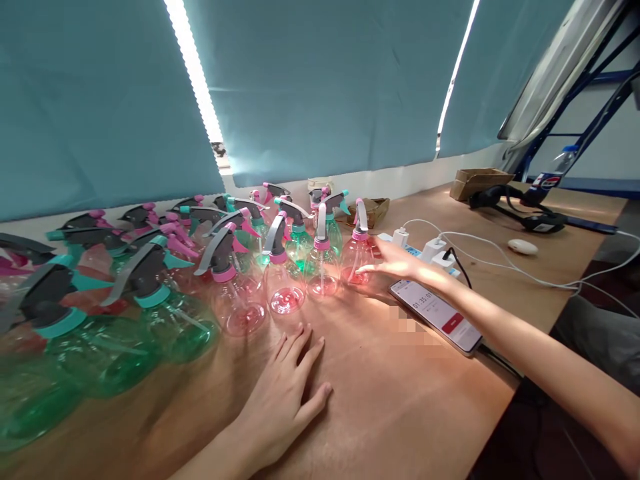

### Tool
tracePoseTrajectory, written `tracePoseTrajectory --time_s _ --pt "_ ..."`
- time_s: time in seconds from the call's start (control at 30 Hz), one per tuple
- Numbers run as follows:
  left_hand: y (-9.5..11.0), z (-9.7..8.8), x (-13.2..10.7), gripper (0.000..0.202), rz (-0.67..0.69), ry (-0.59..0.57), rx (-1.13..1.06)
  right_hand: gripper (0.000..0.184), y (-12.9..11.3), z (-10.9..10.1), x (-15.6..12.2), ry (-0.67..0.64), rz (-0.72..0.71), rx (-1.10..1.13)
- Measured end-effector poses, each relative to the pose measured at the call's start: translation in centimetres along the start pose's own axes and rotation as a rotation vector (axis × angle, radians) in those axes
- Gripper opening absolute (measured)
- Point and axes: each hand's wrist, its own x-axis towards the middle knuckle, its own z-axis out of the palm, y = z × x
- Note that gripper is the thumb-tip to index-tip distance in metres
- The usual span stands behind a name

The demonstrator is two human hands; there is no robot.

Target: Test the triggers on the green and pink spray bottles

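Observation:
My right hand reaches in from the right and grips the body of a pink spray bottle at the right end of a group. Its thumb lies across the front, and the other fingers are mostly hidden behind the bottle. That bottle stands upright on the table. Flat on the wooden tabletop, my left hand rests with fingers spread, holding nothing. Just beyond its fingertips are a clear pink spray bottle and another pink one. Green spray bottles with turquoise collars stand further left.
Many more spray bottles crowd the left side, below teal blinds. Under my right forearm lies a phone showing a timer. Behind it are white chargers with cables, a white mouse, a black device, a cardboard box and a Pepsi bottle.

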Motion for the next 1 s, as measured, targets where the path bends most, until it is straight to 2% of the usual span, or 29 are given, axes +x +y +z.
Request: tracePoseTrajectory --time_s 0.17,0.27,0.33,0.4,0.43,0.57,0.73,0.87,1.0 --pt "0.0 -0.2 -0.1 0.057 -0.014 0.001 -0.010 0.083 -1.0 0.7 -1.8 0.116 0.079 -0.026" --pt "0.0 -0.3 0.0 0.057 -0.009 -0.004 -0.020 0.093 -2.5 2.0 -4.7 0.219 0.173 -0.050" --pt "0.1 -0.4 0.1 0.057 -0.008 0.003 -0.025 0.092 -4.1 3.4 -7.1 0.278 0.173 -0.080" --pt "0.2 -0.4 0.2 0.057 -0.009 0.002 -0.027 0.079 -5.9 5.0 -9.5 0.190 0.108 -0.091" --pt "0.3 -0.5 0.2 0.058 -0.010 -0.001 -0.028 0.075 -6.8 5.8 -10.4 0.099 0.071 -0.107" --pt "0.7 -1.2 -0.4 0.056 -0.046 -0.032 -0.021 0.072 -9.1 8.7 -12.6 -0.130 0.016 -0.163" --pt "0.8 -2.9 -3.5 0.053 -0.114 -0.077 -0.014 0.066 -10.4 11.3 -12.0 -0.202 -0.043 -0.189" --pt "0.3 -4.1 -7.1 0.053 -0.184 -0.062 -0.006 0.069 -12.2 13.4 -10.7 -0.272 -0.125 -0.164" --pt "-0.4 -5.1 -11.4 0.052 -0.247 -0.058 -0.013 0.067 -14.5 16.3 -9.4 -0.319 -0.223 -0.122"
